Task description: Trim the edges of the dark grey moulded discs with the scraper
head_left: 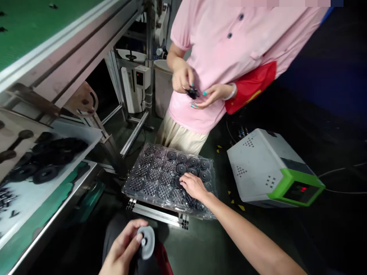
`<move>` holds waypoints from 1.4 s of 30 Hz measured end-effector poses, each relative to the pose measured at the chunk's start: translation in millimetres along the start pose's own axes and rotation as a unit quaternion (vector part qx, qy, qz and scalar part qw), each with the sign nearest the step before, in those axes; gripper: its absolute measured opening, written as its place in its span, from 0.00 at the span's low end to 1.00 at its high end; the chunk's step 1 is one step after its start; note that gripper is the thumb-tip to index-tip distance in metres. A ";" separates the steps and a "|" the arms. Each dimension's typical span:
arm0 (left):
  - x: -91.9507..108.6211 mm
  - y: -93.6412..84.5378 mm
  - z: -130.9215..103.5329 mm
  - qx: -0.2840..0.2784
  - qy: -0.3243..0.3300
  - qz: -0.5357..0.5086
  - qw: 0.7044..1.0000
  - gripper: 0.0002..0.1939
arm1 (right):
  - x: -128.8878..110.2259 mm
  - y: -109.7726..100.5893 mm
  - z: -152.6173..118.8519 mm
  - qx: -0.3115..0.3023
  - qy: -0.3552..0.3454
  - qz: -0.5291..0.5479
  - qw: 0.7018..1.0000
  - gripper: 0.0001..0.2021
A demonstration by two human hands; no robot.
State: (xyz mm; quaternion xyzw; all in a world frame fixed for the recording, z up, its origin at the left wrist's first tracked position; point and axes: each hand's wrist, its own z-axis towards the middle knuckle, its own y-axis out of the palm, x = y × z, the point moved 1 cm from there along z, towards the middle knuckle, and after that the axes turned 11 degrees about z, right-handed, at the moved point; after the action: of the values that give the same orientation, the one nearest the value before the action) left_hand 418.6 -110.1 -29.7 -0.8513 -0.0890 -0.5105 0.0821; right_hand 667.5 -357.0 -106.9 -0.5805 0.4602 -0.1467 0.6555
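Observation:
Near the bottom of the view, my left hand (124, 244) pinches a grey round disc (149, 242) with a small hub at its centre, thumb on its face. My right hand (192, 185) reaches over a clear plastic tray (160, 202) with round pockets. Its fingertips are closed on the edge of a black disc (178, 181) in one pocket; the hand partly hides it. More black discs (181, 168) sit in the pockets on the tray's right side. The left-side pockets show only a patterned, shiny base.
A person in a pink shirt (212, 57) stands behind the tray, a small black part (192, 92) in their fingers. At left are a green conveyor belt (34, 34) and a pile of black discs (46, 173). A grey-green machine (258, 172) stands at right.

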 end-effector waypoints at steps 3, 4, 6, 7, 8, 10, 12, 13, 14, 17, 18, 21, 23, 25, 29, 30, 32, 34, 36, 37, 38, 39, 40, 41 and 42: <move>-5.6 18.5 33.9 -0.091 0.013 0.005 0.996 0.27 | -1.4 -4.8 2.4 0.002 -0.006 0.002 1.000 0.02; -5.9 24.0 43.4 -0.100 0.022 0.020 0.995 0.27 | -4.6 -8.8 2.2 0.007 -0.007 0.006 1.000 0.02; -3.3 35.1 59.0 -0.106 0.038 0.044 0.993 0.28 | -16.3 -21.5 -1.3 0.018 -0.015 0.017 1.000 0.03; -0.5 40.7 65.1 -0.108 0.042 0.048 0.992 0.29 | -24.4 -30.1 -4.7 0.023 -0.023 0.025 0.999 0.03; 3.2 46.4 70.2 -0.112 0.046 0.050 0.991 0.28 | -33.8 -39.9 -9.0 0.026 -0.036 0.033 0.998 0.03; 13.2 57.5 77.6 -0.117 0.058 0.054 0.990 0.25 | -54.1 -61.3 -19.3 0.024 -0.070 0.046 0.996 0.03; 25.1 68.0 81.7 -0.126 0.073 0.046 0.988 0.21 | -73.0 -81.9 -29.7 0.017 -0.106 0.055 0.993 0.02; 31.2 72.9 82.5 -0.133 0.078 0.038 0.987 0.20 | -80.8 -91.0 -34.2 0.014 -0.122 0.057 0.991 0.02; 37.1 77.6 82.5 -0.140 0.080 0.027 0.987 0.20 | -87.2 -98.9 -37.9 0.015 -0.137 0.054 0.989 0.02; 52.2 90.0 78.6 -0.147 0.068 -0.010 0.987 0.21 | -98.3 -116.4 -45.4 0.035 -0.173 0.022 0.984 0.02; 56.3 93.4 76.4 -0.144 0.060 -0.021 0.988 0.21 | -99.8 -120.6 -47.4 0.046 -0.184 0.008 0.982 0.02; 67.4 101.5 69.2 -0.139 0.038 -0.055 0.988 0.22 | -100.1 -130.5 -56.6 0.087 -0.207 -0.003 0.974 0.05; 74.7 105.2 64.9 -0.138 0.019 -0.087 0.986 0.22 | -97.7 -135.8 -68.1 0.149 -0.215 0.026 0.965 0.05; 81.9 108.1 61.6 -0.139 -0.012 -0.136 0.981 0.22 | -94.8 -139.2 -83.9 0.221 -0.214 0.053 0.950 0.08; 94.8 114.2 57.2 -0.130 -0.044 -0.202 0.970 0.22 | -96.2 -139.3 -113.9 0.269 -0.223 0.028 0.936 0.17; 97.1 116.1 56.5 -0.124 -0.042 -0.206 0.970 0.22 | -98.8 -138.8 -118.5 0.266 -0.225 0.017 0.937 0.18; 100.4 120.2 55.5 -0.123 -0.039 -0.209 0.969 0.23 | -105.8 -138.7 -123.1 0.261 -0.222 -0.001 0.939 0.18; 102.1 124.2 55.1 -0.137 -0.039 -0.213 0.967 0.23 | -113.5 -139.8 -122.8 0.259 -0.211 -0.019 0.942 0.17; 102.8 127.6 55.0 -0.153 -0.040 -0.215 0.964 0.23 | -119.5 -141.9 -120.2 0.262 -0.199 -0.037 0.944 0.16; 102.9 129.0 54.9 -0.158 -0.040 -0.216 0.963 0.23 | -121.6 -143.1 -118.8 0.264 -0.194 -0.045 0.944 0.16; 102.9 130.2 54.9 -0.160 -0.042 -0.217 0.962 0.23 | -122.9 -144.4 -117.6 0.266 -0.189 -0.053 0.944 0.15; 102.7 131.4 54.8 -0.162 -0.044 -0.219 0.961 0.23 | -123.7 -145.6 -116.8 0.266 -0.186 -0.058 0.944 0.15; 102.4 132.5 54.6 -0.165 -0.045 -0.222 0.960 0.23 | -124.0 -146.8 -116.1 0.266 -0.182 -0.062 0.945 0.15; 101.9 133.6 54.3 -0.168 -0.047 -0.226 0.958 0.23 | -124.0 -148.0 -115.7 0.265 -0.180 -0.064 0.945 0.15; 101.4 134.7 53.9 -0.172 -0.048 -0.231 0.956 0.23 | -123.9 -149.3 -115.4 0.264 -0.178 -0.066 0.946 0.15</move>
State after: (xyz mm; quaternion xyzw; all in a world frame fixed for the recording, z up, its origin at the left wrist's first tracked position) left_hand 543.3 -221.6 28.2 -0.8322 -0.1977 -0.4819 -0.1900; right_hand 563.2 -381.4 91.8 -0.4324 0.2414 -0.1997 0.8455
